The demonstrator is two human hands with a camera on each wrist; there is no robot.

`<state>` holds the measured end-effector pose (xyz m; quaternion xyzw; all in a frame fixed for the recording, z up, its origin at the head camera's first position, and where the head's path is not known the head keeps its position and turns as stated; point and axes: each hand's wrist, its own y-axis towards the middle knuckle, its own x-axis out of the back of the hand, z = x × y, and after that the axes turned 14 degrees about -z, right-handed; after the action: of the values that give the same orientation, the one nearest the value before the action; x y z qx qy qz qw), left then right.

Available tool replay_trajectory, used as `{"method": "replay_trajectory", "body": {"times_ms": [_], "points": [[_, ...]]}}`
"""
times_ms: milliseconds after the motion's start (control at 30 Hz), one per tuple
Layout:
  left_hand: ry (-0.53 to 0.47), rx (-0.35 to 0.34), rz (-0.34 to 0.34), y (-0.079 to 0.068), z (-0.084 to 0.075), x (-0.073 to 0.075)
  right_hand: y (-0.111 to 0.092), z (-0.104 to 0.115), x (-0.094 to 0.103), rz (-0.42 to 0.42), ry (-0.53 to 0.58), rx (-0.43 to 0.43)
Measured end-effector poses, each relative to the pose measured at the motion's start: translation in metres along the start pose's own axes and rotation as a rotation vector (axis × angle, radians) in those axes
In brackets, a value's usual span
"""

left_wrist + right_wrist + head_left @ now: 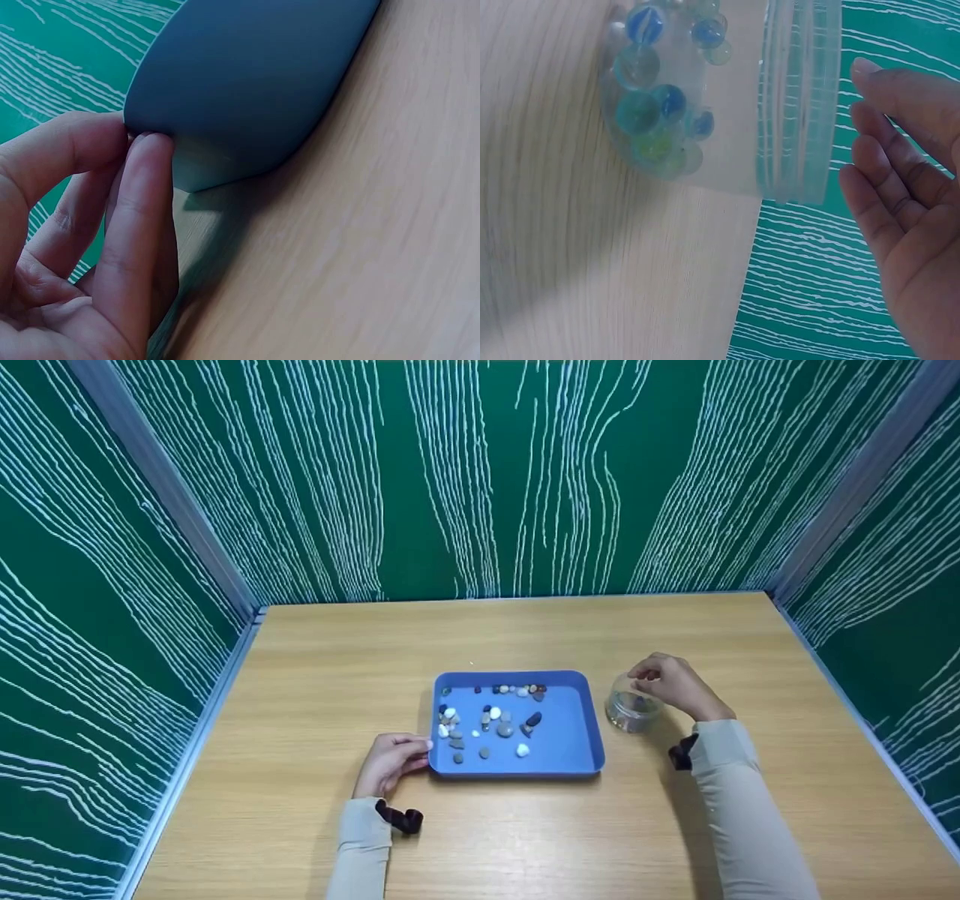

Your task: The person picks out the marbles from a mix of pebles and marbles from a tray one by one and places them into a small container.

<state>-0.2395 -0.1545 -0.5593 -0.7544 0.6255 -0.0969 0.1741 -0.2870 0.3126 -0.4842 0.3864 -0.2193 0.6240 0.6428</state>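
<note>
On the table sits a shallow blue tray [562,735] holding several pebbles in grey, white and dark tones. My left hand [390,763] pinches the tray's wall near its front left corner; in the left wrist view its thumb and fingers [146,172] meet at the rim. To the right of the tray stands a clear jar [630,718] with a threaded neck and no lid on it. Glass marbles [637,112], blue, green and clear, lie at its bottom. My right hand [675,684] hovers at the jar's mouth, fingers loosely bent, with nothing visible between them.
Small dark and light stones [517,689] form a row along the tray's far side. A light wooden table [510,840] lies under everything, and green panels with white wavy lines [510,480] enclose it at the back and sides.
</note>
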Motion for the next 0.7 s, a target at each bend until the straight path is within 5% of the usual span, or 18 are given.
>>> {"method": "replay_trajectory", "body": {"times_ms": [700], "points": [[-0.019,0.005,-0.003,0.0,0.001,-0.001,0.016,0.033,-0.012,0.042,0.055,-0.026]]}}
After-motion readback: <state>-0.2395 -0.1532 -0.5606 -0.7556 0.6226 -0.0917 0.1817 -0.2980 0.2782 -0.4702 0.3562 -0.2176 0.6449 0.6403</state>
